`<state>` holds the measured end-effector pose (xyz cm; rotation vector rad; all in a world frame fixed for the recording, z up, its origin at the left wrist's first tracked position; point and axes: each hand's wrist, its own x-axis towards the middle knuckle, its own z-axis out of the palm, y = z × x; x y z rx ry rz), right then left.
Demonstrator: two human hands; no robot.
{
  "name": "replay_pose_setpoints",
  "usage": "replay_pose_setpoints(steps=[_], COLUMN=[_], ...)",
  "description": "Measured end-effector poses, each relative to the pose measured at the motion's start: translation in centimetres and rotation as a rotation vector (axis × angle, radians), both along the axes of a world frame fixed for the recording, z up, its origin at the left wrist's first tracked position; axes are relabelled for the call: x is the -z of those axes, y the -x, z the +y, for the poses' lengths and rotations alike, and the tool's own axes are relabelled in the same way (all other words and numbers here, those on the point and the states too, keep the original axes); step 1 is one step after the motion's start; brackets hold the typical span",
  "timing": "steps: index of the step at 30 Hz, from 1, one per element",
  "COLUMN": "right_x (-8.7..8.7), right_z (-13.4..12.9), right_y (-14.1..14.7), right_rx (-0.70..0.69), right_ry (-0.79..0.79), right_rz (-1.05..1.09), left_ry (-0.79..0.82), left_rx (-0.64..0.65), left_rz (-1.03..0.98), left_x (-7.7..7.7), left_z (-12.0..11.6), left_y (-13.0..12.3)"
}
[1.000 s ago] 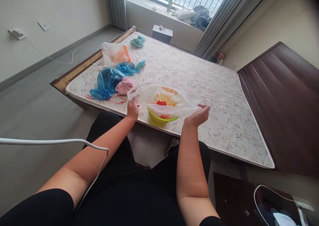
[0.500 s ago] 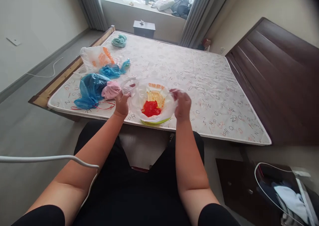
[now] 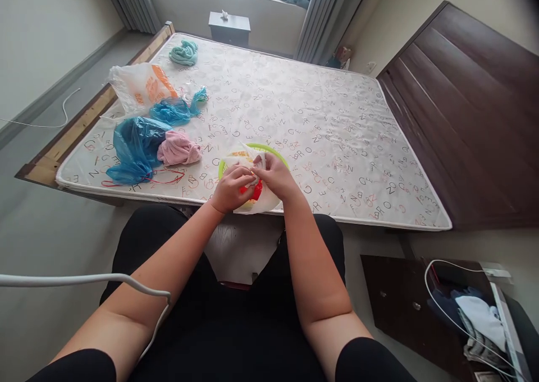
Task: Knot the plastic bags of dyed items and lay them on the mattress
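Observation:
A white plastic bag (image 3: pixel 269 201) with orange print sits in a yellow-green basket (image 3: pixel 257 146) at the mattress's front edge. Something red (image 3: pixel 256 190) shows at the bag's lower middle; its kind is not clear. My left hand (image 3: pixel 233 188) and my right hand (image 3: pixel 273 175) meet above the basket. Both have their fingers closed on gathered parts of the bag's top. Left of them lie a pink cloth (image 3: pixel 179 148), a blue plastic bag (image 3: pixel 138 146) and red string (image 3: pixel 168 179).
Another white bag with orange print (image 3: pixel 143 86), a second blue bag (image 3: pixel 170 111) and a teal cloth (image 3: pixel 184 52) lie on the mattress (image 3: pixel 337 141). A white cable (image 3: pixel 84 281) crosses by my left arm. The headboard (image 3: pixel 455 118) stands at the right.
My hands have come together from the two sides of the bag's wide mouth, drawing its top inward. More of the basket's rim shows. The view has tilted downward.

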<state>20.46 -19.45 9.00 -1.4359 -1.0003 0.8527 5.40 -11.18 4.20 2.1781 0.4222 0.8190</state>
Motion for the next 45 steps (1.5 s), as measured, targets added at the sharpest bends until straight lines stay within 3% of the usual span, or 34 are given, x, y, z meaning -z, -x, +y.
replay_pose_setpoints(steps=[5, 7, 11, 15, 18, 20, 23, 26, 29, 32, 36, 38, 42, 45], right_x=[-0.7, -1.2, -2.2, -2.9, -3.0, -2.8, -2.3, -1.7, -0.8, 0.3, 1.0, 0.7, -0.2, -0.4], right_z=[0.6, 0.5, -0.1, -0.6, -0.8, -1.0, -1.1, -0.9, -0.5, -0.2, -0.4, -0.5, -0.2, 0.0], right_y=[-0.4, -0.7, -0.7, 0.2, 0.4, 0.1, -0.6, -0.9, -0.9, -1.2, -2.0, -2.1, -1.5, -0.5], right_rx=[0.307, 0.361, 0.224, -0.031, -0.062, -0.018, 0.08, 0.16, 0.281, 0.383, 0.403, 0.318, 0.082, -0.064], right_ry=[-0.243, -0.279, -0.244, -0.141, -0.125, -0.128, -0.144, -0.15, -0.151, -0.164, -0.086, -0.038, -0.011, 0.014], right_rz=[0.255, 0.283, 0.235, 0.164, 0.117, 0.09, 0.084, 0.082, 0.066, 0.027, -0.203, -0.322, -0.417, -0.437], left_ry=[0.095, 0.118, 0.117, -0.065, -0.103, -0.029, 0.214, 0.496, 0.72, 0.85, 0.898, 0.895, 0.987, 1.11], left_rx=[-0.014, -0.036, -0.15, -0.298, -0.305, -0.243, -0.142, -0.006, 0.172, 0.319, 0.473, 0.436, 0.156, 0.186], left_rz=[0.058, 0.108, 0.131, -0.056, -0.114, -0.124, -0.201, -0.316, -0.271, -0.169, -0.001, 0.055, -0.132, -0.149], left_x=[0.0, 0.0, -0.6, -1.5, -1.4, -1.3, -1.5, -2.5, -3.6, -4.0, -3.1, -2.2, -0.6, -0.1], left_z=[0.2, 0.3, 0.3, 0.3, 1.0, 1.6, 1.9, 1.1, 0.1, -0.2, 0.4, 0.8, 1.6, 1.9], left_y=[0.4, 0.3, -0.2, -1.3, -1.8, -1.6, -1.1, -0.9, -1.0, -0.9, -1.0, -1.3, -1.9, -2.2])
